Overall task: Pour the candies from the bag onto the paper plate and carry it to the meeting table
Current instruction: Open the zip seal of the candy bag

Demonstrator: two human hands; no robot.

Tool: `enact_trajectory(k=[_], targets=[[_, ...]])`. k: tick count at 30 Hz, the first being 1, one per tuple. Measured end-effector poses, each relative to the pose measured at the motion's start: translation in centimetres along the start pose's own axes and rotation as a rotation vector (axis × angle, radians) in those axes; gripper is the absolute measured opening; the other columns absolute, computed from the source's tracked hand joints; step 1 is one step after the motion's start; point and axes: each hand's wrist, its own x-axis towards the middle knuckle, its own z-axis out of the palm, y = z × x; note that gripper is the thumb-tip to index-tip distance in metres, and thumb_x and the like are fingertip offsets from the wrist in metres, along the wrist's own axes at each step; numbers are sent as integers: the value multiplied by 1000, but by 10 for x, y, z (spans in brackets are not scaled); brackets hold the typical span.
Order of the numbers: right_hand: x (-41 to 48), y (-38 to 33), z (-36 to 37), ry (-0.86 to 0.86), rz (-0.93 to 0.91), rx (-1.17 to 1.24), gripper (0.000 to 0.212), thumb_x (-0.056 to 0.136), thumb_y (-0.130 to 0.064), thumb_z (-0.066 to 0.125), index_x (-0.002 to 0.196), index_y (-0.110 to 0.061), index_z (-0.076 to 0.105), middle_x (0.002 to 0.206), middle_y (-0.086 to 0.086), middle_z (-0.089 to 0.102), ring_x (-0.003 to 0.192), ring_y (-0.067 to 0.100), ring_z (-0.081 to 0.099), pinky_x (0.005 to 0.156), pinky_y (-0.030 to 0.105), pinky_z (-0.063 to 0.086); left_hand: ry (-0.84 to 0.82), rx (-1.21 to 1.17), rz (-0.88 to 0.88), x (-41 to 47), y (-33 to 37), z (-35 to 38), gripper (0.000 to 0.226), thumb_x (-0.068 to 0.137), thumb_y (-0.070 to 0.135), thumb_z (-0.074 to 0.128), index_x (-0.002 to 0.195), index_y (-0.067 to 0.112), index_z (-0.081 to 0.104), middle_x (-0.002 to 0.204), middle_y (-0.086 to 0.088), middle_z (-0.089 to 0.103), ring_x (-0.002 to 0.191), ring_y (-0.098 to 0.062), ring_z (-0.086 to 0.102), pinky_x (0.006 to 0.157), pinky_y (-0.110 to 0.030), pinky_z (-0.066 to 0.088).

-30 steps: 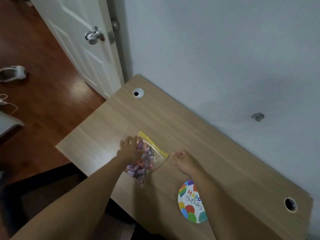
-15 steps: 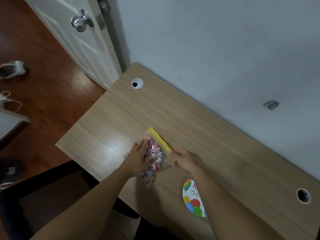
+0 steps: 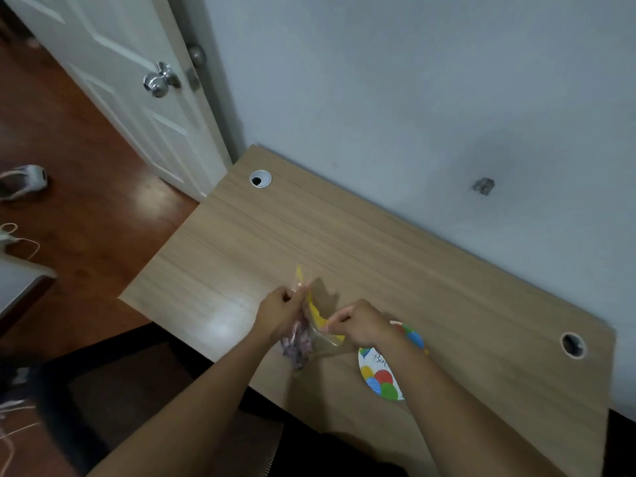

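A clear zip bag [image 3: 303, 339] with a yellow seal strip holds several wrapped candies and is lifted just above the wooden desk [image 3: 344, 242]. My left hand [image 3: 278, 313] pinches one side of the bag's top. My right hand [image 3: 358, 321] pinches the other side, and the yellow strip is spread apart between them. A round paper plate [image 3: 380, 382] printed with coloured balloons and birthday lettering lies on the desk under my right forearm, which hides part of it.
The desk stands against a pale wall and has two cable holes [image 3: 260, 179] [image 3: 573, 345]. A white door [image 3: 113, 80] with a metal knob stands at upper left. A shoe [image 3: 24, 180] and white cables lie on the wooden floor at left.
The bag lay flat on the desk under my left hand. Both hands have since gripped its top, lifted it and pulled the yellow seal apart.
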Motion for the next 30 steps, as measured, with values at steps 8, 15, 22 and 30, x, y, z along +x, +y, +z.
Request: enact_trajectory(k=[8,15,22,30], targets=[[-47,10,31,86,-21,47,20,82,-36,93,69,-34,79,81,-5,79,79,4,63,77,27,47,-234,-254,-92,-51,-3,-4,39,89,44,84,89,13,60,87,-16,71,76,-25,69,57,-30,58],[-85,28,52,122,-25,148,27,79,-33,96,69,-30,72,69,-14,69,64,-3,57,56,11,40,-258,-419,-116,-80,-20,-2,15,98,16,75,90,6,68,90,-18,73,68,-20,73,62,-28,66],[-114,40,65,90,-41,209,34,83,-49,90,87,-21,70,81,-7,66,78,10,59,70,27,42,-308,-356,-43,-101,-26,7,14,103,15,69,93,8,63,86,-13,77,74,-19,76,66,-28,64],[-130,47,61,225,-100,192,17,98,-34,76,106,-19,77,97,-7,76,85,8,69,83,34,55,-389,-129,104,-120,-24,20,20,103,13,68,84,12,60,90,-11,72,90,-22,75,85,-37,67]])
